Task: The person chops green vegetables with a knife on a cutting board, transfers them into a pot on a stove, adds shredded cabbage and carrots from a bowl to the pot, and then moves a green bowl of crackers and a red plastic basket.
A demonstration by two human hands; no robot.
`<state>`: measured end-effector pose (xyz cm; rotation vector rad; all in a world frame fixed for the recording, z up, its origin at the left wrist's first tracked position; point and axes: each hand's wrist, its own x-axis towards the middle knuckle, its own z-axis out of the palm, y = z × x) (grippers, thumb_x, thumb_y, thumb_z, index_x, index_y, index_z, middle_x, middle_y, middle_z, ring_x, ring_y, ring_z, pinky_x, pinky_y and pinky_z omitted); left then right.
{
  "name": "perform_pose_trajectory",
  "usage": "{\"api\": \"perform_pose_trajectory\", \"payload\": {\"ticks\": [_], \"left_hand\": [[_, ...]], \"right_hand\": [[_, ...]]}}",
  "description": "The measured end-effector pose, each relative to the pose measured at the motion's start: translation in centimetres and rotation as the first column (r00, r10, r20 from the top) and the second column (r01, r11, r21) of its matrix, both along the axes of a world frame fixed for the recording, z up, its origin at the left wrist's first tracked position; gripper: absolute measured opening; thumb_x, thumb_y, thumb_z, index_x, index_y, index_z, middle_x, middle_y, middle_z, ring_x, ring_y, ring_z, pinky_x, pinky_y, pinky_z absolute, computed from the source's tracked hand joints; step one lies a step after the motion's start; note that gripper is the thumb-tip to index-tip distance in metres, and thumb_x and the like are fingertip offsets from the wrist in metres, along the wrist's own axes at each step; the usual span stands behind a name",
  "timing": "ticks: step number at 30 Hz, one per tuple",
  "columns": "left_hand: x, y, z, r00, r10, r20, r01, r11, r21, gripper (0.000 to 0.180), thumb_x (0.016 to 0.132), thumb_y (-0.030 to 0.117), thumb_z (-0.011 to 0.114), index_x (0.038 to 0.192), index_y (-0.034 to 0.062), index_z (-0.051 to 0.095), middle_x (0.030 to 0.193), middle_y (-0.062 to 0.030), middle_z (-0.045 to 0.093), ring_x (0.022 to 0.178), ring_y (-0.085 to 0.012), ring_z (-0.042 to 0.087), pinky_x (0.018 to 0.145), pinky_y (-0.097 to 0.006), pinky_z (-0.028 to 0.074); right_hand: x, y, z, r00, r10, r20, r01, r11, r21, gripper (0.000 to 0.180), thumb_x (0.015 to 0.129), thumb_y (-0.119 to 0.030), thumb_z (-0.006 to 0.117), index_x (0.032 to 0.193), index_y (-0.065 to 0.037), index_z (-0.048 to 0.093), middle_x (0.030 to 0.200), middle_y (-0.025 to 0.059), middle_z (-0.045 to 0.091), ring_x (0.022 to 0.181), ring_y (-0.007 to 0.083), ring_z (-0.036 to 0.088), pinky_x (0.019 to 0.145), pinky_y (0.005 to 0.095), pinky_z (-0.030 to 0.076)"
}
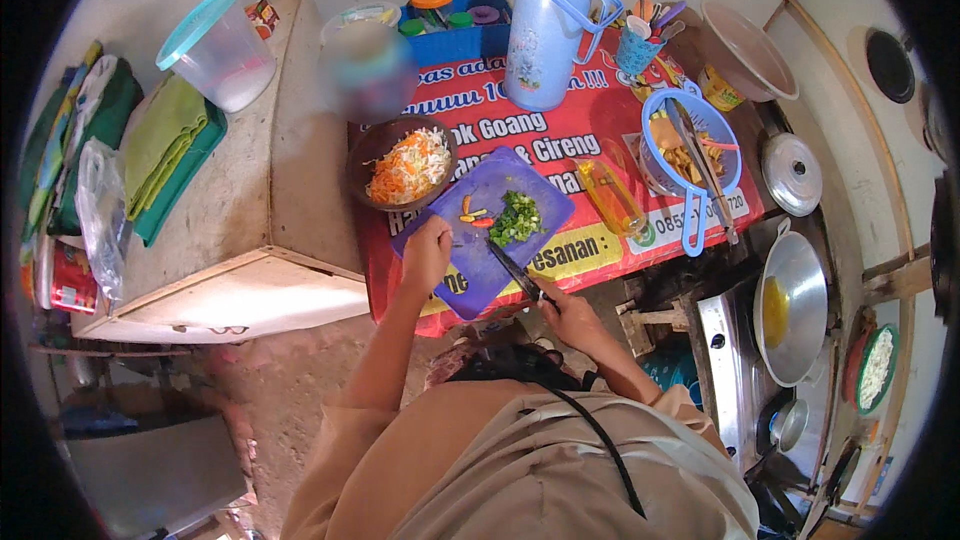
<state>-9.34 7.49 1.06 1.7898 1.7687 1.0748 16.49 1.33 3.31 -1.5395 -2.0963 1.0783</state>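
A purple cutting board (500,258) lies at an angle on the red printed table cover. On it sit a heap of chopped green onion (517,217) and a few small orange and red chili pieces (477,215). My right hand (572,320) grips the handle of a knife (515,270), whose blade rests over the board with its tip near the green onion. Closed, my left hand (427,255) is at the board's left side, beside the chili pieces; its curled fingers hide what they hold. Just beyond it stands a brown bowl (360,180) of shredded carrot and cabbage (408,168).
A blue thermos (545,40) stands at the back. To the right are a bottle of yellow liquid (612,198), a blue strainer basket (738,155) with tongs, a pot lid (792,173) and a wok (805,315) on a stove. A wooden cabinet (250,160) flanks the left.
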Motion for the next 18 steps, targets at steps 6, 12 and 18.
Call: {"api": "perform_pose_trajectory", "payload": {"ticks": [6,12,18], "left_hand": [[1.0,4.5,1.2,0.973,-0.229,-0.011,0.230,0.973,0.023,0.027,0.077,0.007,0.051,0.103,0.0035,0.055,0.082,-0.0169,0.057,0.077,-0.0326,0.056,0.069,-0.039,0.044],[3.2,9.0,0.2,0.963,-0.154,-0.219,0.152,0.988,-0.028,0.020,0.075,0.011,0.056,0.094,0.0064,0.061,0.091,-0.0152,0.058,0.080,-0.0306,0.057,0.070,-0.037,0.046],[3.9,7.0,2.1,0.803,-0.355,-0.478,0.279,0.934,-0.225,0.015,0.072,0.016,0.060,0.086,0.0111,0.063,0.098,-0.0087,0.057,0.090,-0.0276,0.055,0.075,-0.038,0.045]], "right_hand": [[-0.1,-0.2,-0.6,0.998,-0.061,-0.036,0.058,0.995,-0.078,0.041,0.084,-0.018,0.050,0.124,-0.020,0.042,0.083,0.0233,0.058,0.082,0.0370,0.058,0.066,0.0403,0.046],[-0.6,-0.2,0.6,0.997,-0.052,0.061,0.061,0.987,-0.147,0.041,0.085,-0.019,0.050,0.124,-0.021,0.041,0.091,0.0227,0.058,0.088,0.0373,0.056,0.071,0.0402,0.047],[0.1,-0.7,-1.3,0.994,-0.089,-0.068,0.090,0.996,0.007,0.039,0.083,-0.024,0.050,0.122,-0.021,0.044,0.079,0.0245,0.058,0.076,0.0402,0.056,0.065,0.0461,0.045]]}}
